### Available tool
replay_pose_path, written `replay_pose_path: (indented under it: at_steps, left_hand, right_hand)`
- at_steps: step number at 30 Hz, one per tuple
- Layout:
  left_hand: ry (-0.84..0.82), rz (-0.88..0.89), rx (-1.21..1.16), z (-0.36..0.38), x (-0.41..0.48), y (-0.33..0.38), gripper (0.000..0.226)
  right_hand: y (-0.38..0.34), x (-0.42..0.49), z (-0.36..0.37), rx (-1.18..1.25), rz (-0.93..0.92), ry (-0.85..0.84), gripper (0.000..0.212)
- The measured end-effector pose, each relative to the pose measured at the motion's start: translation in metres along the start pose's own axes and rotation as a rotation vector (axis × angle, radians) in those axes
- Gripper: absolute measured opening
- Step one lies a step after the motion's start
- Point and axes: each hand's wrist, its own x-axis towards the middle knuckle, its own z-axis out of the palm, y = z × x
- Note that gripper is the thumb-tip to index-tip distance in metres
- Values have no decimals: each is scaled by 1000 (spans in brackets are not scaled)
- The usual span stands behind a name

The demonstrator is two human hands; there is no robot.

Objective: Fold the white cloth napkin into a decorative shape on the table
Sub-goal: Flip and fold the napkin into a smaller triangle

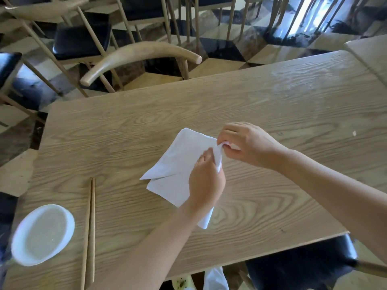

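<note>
A white cloth napkin [178, 162] lies partly folded in layers near the middle of the wooden table [272, 105]. My left hand [206, 181] rests on its right side, fingers pinching the raised right edge. My right hand [247, 143] pinches the same gathered edge of cloth from the far right, fingers closed on it. The two hands nearly touch there. The napkin's left corners lie flat and pointed; its near corner pokes out below my left wrist.
A white shallow bowl [43, 234] sits at the table's near left corner, with a pair of wooden chopsticks [89, 231] lying beside it. Wooden chairs with black seats [81, 41] stand beyond the far edge. Another black seat [303, 262] is below the near edge.
</note>
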Motion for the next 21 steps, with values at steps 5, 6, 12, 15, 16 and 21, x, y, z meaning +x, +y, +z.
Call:
replay_pose_path:
  at_steps: [5, 6, 12, 15, 16, 21]
  left_hand:
    - [-214, -276, -474, -72, 17, 2, 24]
    - [-296, -320, -665, -90, 20, 2, 24]
    - [-635, -338, -1087, -154, 35, -2, 15]
    - [-725, -323, -1136, -164, 35, -4, 17]
    - [-778, -317, -1170, -165, 34, -6, 17]
    - [-907, -413, -1235, -142, 39, -33, 23]
  right_hand:
    - [-12, 37, -42, 255, 63, -7, 8]
    - [-11, 42, -50, 308, 83, -43, 14]
    - [8, 42, -90, 557, 252, -598, 15]
    - [14, 33, -96, 635, 267, -697, 11]
    - [16, 30, -96, 714, 261, -723, 8]
    - [30, 25, -65, 955, 325, -848, 10]
